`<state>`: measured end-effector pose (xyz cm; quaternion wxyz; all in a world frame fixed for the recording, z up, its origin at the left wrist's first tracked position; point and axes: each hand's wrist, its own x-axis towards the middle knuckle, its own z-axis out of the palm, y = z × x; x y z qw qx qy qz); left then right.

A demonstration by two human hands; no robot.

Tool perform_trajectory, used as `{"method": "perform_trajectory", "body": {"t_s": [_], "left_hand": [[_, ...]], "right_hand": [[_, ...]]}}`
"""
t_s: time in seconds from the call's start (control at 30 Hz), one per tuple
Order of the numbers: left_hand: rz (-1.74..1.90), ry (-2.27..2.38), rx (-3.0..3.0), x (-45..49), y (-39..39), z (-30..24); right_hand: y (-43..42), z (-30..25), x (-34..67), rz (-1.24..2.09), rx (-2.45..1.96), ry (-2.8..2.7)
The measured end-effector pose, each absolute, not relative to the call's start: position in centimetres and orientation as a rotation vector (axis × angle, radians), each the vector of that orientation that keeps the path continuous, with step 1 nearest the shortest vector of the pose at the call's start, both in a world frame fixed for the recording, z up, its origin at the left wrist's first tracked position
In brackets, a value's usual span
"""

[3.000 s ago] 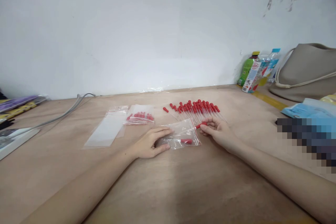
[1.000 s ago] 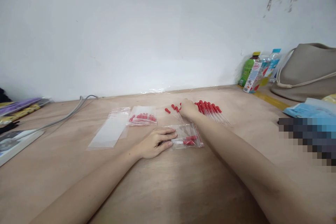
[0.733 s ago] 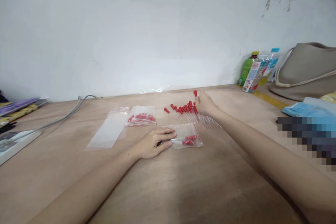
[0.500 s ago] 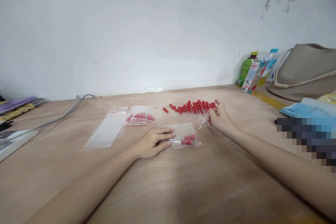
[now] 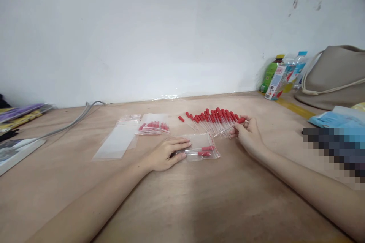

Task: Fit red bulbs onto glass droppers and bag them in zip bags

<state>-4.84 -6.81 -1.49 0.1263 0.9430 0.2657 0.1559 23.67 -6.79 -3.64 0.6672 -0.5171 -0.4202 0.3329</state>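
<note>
My left hand (image 5: 171,154) lies over the near end of a clear zip-lock bag (image 5: 196,143), fingers stretched out and thumb apart, pressing it on the table. Inside the bag are red-bulbed droppers (image 5: 204,153); two bulbs show, with their stems running under my fingers. My right hand (image 5: 249,134) is closed on one dropper (image 5: 241,120) near its red bulb, the clear stem pointing left towards the bag's zip end. Just beyond that hand spreads a heap of several more droppers (image 5: 212,115), red bulbs facing the wall.
To the left lie a stack of filled bags (image 5: 154,124) and flat empty bags (image 5: 112,142). A grey cable (image 5: 74,121) crosses the far left. At the back right stand drink bottles (image 5: 275,78) and a beige drawstring bag (image 5: 333,76), with a blue packet (image 5: 330,119) in front.
My right hand has drawn a dropper to the right and nearer from the heap, its stem now turned towards the bag. My left hand stays on the bag. The view has shifted slightly.
</note>
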Motion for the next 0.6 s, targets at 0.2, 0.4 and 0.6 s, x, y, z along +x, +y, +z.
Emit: {"method": "perform_trajectory", "body": {"t_s": [0.2,0.4,0.6], "left_hand": [[0.395,0.811,2.771,-4.8,-7.0,-1.2],[0.342,0.830,2.769,-4.9,-7.0,-1.2],[0.388,0.801,2.772,-4.9,-6.9,-1.3]], "right_hand": [[-8.0,-4.3,22.2,0.810,-1.222,-1.175],[-8.4,-4.1,22.7,0.721,-1.167,-1.704],[-8.5,-2.8,23.5,0.425,-1.185,-2.075]]}}
